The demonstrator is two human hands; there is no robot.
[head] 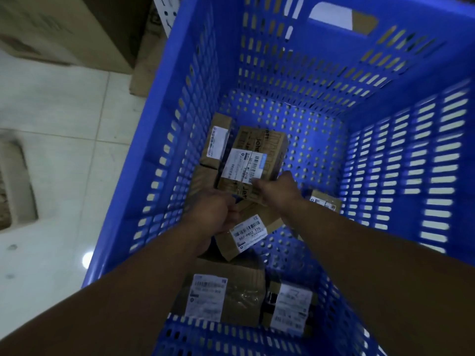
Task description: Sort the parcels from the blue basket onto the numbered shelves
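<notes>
Both my arms reach down into the deep blue basket [385, 104]. My right hand [279, 188] grips the near edge of a brown parcel [257, 150] with a white barcode label. My left hand [213, 211] is curled round the end of a second labelled parcel [250, 233] just below it. Another brown box [217, 142] stands against the left wall. Two more labelled parcels [223, 294] [289, 305] lie near the front wall, and a small one [325, 202] peeks out behind my right forearm.
The basket stands on a pale tiled floor [59, 119]. Cardboard boxes [64, 29] are stacked at the upper left, and a light-coloured object [15, 186] sits at the left edge. No shelves are in view.
</notes>
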